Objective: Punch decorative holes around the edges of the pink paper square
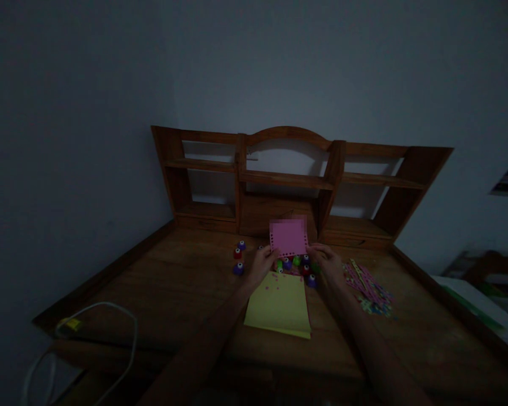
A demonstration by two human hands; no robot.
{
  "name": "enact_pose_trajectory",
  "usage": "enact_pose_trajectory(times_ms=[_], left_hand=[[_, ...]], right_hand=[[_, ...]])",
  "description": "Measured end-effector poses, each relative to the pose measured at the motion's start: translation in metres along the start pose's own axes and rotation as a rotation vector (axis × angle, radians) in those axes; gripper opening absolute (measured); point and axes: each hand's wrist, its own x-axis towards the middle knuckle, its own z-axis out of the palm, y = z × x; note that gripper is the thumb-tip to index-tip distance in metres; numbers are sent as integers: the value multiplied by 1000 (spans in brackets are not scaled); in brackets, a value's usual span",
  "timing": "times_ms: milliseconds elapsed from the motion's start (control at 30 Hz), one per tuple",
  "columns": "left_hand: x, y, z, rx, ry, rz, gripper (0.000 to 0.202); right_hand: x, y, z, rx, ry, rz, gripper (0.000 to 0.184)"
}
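Between my hands, a pink sheet of paper (288,237) is held up above the desk, with small holes punched along its left, bottom and right edges. My left hand (264,264) pinches its lower left corner, and my right hand (325,260) grips the lower right corner. Below it lies a stack of yellow paper (279,304) with a few tiny pink bits on top. Small purple, red and green craft punches (287,263) cluster behind the yellow paper, partly hidden by my hands. Several more, including a purple punch (238,268), stand to the left.
A pile of pink strips and coloured paper bits (370,287) lies right of my right forearm. Behind stands a wooden shelf unit (285,179) on the desk (186,287). A white cable (134,327) loops over the front left edge beside a yellow object (73,324). The room is dim.
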Motion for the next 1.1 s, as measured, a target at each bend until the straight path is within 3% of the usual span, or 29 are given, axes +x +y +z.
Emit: enact_pose_trajectory(times_ms=[267, 433, 733, 1100], left_hand=[[-5, 6, -2, -23, 66, -28, 52], [-4, 4, -2, -54, 61, -67, 52], [-6, 7, -2, -104, 38, -55, 54], [-4, 10, -2, -12, 27, -6, 47]], right_hand=[[0, 1, 0, -10, 16, 16, 25], [4, 2, -3, -64, -15, -24, 20], [-3, -7, 3, 15, 37, 34, 27], [-4, -6, 5, 51, 36, -6, 23]])
